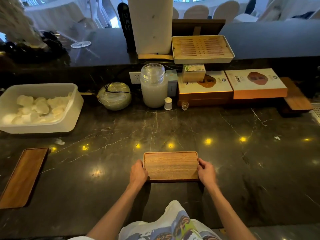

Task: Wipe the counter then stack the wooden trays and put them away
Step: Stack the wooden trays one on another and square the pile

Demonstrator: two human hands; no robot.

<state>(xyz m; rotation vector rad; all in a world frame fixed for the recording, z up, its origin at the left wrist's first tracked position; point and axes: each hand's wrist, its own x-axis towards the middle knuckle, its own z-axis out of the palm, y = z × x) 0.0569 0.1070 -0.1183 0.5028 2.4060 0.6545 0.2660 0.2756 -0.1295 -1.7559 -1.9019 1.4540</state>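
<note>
A small rectangular wooden tray (170, 166) lies on the dark marble counter (242, 170) right in front of me. My left hand (138, 173) grips its left short edge and my right hand (206, 172) grips its right short edge, fingers curled over the rims. A second, longer wooden tray (23, 177) lies flat at the counter's left front. A third wooden tray (296, 95) sits at the far right on a dark block, partly under the boxes.
At the back stand a white plastic tub (74, 108) of pale pieces, a glass bowl (114, 96), a lidded glass jar (153, 87), two flat gift boxes (232, 87), and a slatted tea tray (202, 48) on the raised ledge. A small crumpled scrap (59, 141) lies near the tub.
</note>
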